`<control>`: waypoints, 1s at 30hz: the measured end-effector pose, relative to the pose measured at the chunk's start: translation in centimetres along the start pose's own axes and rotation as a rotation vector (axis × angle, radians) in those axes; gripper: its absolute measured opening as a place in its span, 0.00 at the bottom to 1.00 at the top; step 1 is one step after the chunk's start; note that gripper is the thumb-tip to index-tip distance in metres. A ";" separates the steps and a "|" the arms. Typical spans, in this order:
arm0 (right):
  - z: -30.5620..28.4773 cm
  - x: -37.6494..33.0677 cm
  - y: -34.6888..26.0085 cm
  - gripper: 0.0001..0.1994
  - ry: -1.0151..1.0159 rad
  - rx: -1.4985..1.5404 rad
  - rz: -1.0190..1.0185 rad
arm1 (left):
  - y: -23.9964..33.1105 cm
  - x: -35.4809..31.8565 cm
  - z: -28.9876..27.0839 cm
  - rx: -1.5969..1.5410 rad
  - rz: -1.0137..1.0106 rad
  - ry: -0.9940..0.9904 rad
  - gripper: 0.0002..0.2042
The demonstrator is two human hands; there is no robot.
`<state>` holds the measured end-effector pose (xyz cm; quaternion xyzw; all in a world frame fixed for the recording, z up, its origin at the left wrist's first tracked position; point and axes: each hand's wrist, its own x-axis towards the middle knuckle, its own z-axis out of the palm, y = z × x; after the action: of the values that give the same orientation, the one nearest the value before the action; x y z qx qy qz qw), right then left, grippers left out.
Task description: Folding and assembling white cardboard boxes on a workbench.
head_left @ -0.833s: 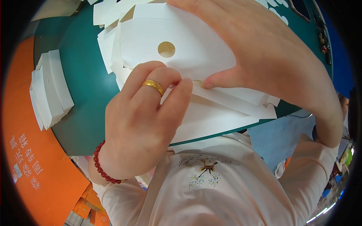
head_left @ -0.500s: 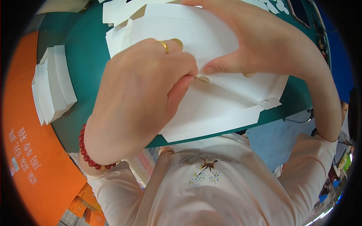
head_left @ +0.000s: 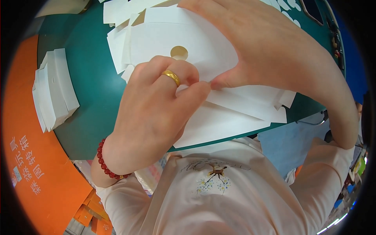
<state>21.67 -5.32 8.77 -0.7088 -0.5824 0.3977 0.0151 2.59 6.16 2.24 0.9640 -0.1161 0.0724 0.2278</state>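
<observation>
A white card box [head_left: 156, 41], partly folded, lies on the table in front of me, with a round hole through its upper panel. My left hand [head_left: 152, 102] is closed, thumb and bent fingers pinching at the box's near edge, just below the hole. Across the box's right half spans my right hand [head_left: 270, 55], its thumb tip at the near edge beside my left thumb and its fingers reaching over the far edge, gripping it. Under the near edge spreads another white card sheet [head_left: 219, 121]. The curled left fingertips are hidden.
More white card blanks [head_left: 117, 13] lie behind the box on the green table [head_left: 94, 78]. At the left stands a stack of folded white boxes [head_left: 58, 88]. A phone [head_left: 312, 11] and white cut-out pieces [head_left: 288, 4] are far right. Orange crates [head_left: 43, 168] border the table's left.
My left hand has shifted right and turned, with its thumb now beside my right thumb. The round hole has come into fuller view, and the box's near edge has shifted.
</observation>
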 end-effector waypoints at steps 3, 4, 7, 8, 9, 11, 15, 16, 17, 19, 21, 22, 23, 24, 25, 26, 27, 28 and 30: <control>-0.1 0.7 -0.4 0.43 -0.079 0.010 0.007 | -0.3 -0.1 -0.1 -0.037 -0.014 -0.022 0.15; 0.2 1.5 -0.7 0.43 -0.074 -0.029 0.045 | -0.3 -0.2 -0.2 -0.036 -0.027 -0.028 0.15; 0.5 1.5 -0.9 0.43 -0.048 -0.053 0.102 | 0.0 0.5 -1.2 -0.025 -0.017 -0.104 0.16; 0.8 1.4 -0.9 0.43 -0.039 -0.041 0.101 | 0.1 0.7 -1.4 -0.030 -0.027 -0.146 0.16; 1.0 1.3 -0.8 0.43 -0.030 -0.028 0.100 | 0.2 0.8 -1.5 -0.035 -0.036 -0.189 0.17; 1.4 0.9 -0.6 0.43 -0.006 -0.005 0.093 | 0.2 0.8 -1.6 -0.062 -0.046 -0.192 0.16; 1.9 0.1 -0.5 0.43 0.044 0.032 0.086 | 0.9 0.9 -1.9 -0.107 -0.099 -0.206 0.14; 1.9 -0.1 -0.5 0.44 0.054 0.039 0.090 | 0.9 0.9 -1.8 -0.111 -0.092 -0.205 0.14; 2.1 -0.2 -0.4 0.44 0.067 0.045 0.079 | 1.0 0.8 -1.8 -0.123 -0.096 -0.187 0.14; 2.4 -0.4 -0.4 0.44 0.089 0.054 0.060 | 1.1 0.8 -1.7 -0.131 -0.103 -0.166 0.14; 2.4 -0.7 -0.5 0.44 0.113 0.053 0.044 | 1.0 1.2 -1.6 -0.132 -0.083 -0.149 0.12; 2.4 -0.8 -0.5 0.44 0.123 0.050 0.036 | 1.0 1.4 -1.5 -0.128 -0.087 -0.139 0.12; 2.4 -0.9 -0.5 0.44 0.131 0.050 0.030 | 1.1 1.5 -1.6 -0.105 -0.087 -0.153 0.11; 2.4 -1.0 -0.6 0.44 0.137 0.049 0.023 | 1.1 1.6 -1.6 -0.083 -0.089 -0.166 0.09; 2.5 -1.0 -0.6 0.45 0.142 0.048 0.017 | 1.0 1.5 -1.5 -0.085 -0.094 -0.157 0.09; 2.5 -1.1 -0.7 0.45 0.150 0.046 0.008 | 1.1 1.2 -1.6 -0.076 -0.072 -0.130 0.09; 3.0 -1.1 -0.5 0.45 0.146 0.037 0.003 | 1.0 1.1 -1.6 -0.066 -0.052 -0.101 0.08; 3.7 -0.9 0.2 0.45 0.198 0.018 -0.006 | 0.9 1.0 -1.8 -0.065 -0.059 -0.092 0.08; 3.7 -1.0 1.2 0.46 0.242 -0.010 -0.018 | 0.1 1.1 -2.0 -0.006 0.022 -0.040 0.08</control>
<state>20.47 -8.16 6.21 -0.7464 -0.5846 0.3062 0.0856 3.41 6.77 4.24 0.9633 -0.1311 0.0554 0.2277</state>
